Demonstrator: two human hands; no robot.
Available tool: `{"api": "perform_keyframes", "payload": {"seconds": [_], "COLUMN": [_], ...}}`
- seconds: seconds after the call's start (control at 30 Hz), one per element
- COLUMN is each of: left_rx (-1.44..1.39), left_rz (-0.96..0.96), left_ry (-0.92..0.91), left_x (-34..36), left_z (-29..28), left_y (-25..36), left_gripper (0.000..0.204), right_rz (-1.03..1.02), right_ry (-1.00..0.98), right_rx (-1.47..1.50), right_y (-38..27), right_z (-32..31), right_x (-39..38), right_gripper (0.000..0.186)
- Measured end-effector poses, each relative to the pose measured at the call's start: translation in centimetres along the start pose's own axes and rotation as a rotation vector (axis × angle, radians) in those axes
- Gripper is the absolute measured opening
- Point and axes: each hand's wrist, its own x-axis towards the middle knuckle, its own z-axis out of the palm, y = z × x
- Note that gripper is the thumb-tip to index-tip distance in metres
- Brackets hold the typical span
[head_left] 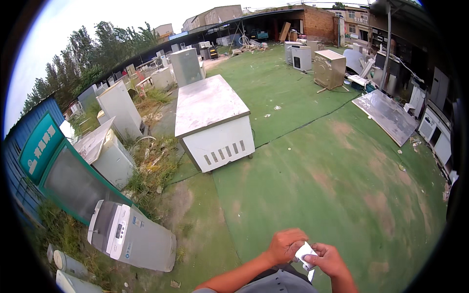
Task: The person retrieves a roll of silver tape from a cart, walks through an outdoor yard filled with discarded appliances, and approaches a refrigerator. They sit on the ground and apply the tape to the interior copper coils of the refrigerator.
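Close to my body, at the lower middle, both hands meet around a small white packet (305, 254) with a flat, boxy shape. My right hand (330, 262) grips it from the right, thumb laid across its face. Curled fingers of my left hand (285, 245) press at its upper left edge, and their tips are partly hidden. A thin white strip (311, 275) shows just below the packet; whether it belongs to it I cannot tell. Green ground covering (273, 195) lies beneath my hands.
Ahead stands a long white cabinet (215, 132) with a stained top. A top-loading washing machine (146, 239) leans at lower left beside a green-framed display fridge (73, 176). Old appliances line the weeds. A metal panel (386, 115) and a beige boxy appliance (329, 71) are on the right.
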Motion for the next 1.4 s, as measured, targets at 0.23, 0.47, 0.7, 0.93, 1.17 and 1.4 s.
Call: {"api": "perform_keyframes", "payload": {"seconds": [0.23,0.47,0.7,0.93,1.17,1.4], "left_rx": [-0.404,-0.361,0.225,-0.186,-0.564,0.237], "left_rz": [-0.508,-0.446,0.091,-0.247,-0.738,0.01], "left_ry": [0.682,0.492,0.001,0.348,0.62,0.071], "left_x": [16.5,27.9,49.7,66.1,78.3,98.5], "left_z": [-8.1,-15.5,-26.4,-32.6,-37.4,-47.5], "left_y": [-11.5,-29.6,-41.9,-56.8,-77.2,-86.0], "left_gripper": [0.066,0.07,0.05,0.067,0.079,0.065], "right_rz": [0.111,0.323,0.256,0.134,0.103,0.178], "right_ry": [-0.194,-0.25,-0.208,-0.183,-0.223,-0.318], "right_rx": [-0.013,-0.057,-0.067,-0.007,0.056,-0.045], "right_y": [-12.6,-18.3,-28.1,-36.0,-39.2,-50.7], "right_z": [-1.9,-5.7,-8.4,-11.7,-17.0,-20.3], "right_x": [24.2,46.6,68.0,87.0,111.3,134.0], "right_gripper": [0.027,0.026,0.028,0.036,0.034,0.03]}}
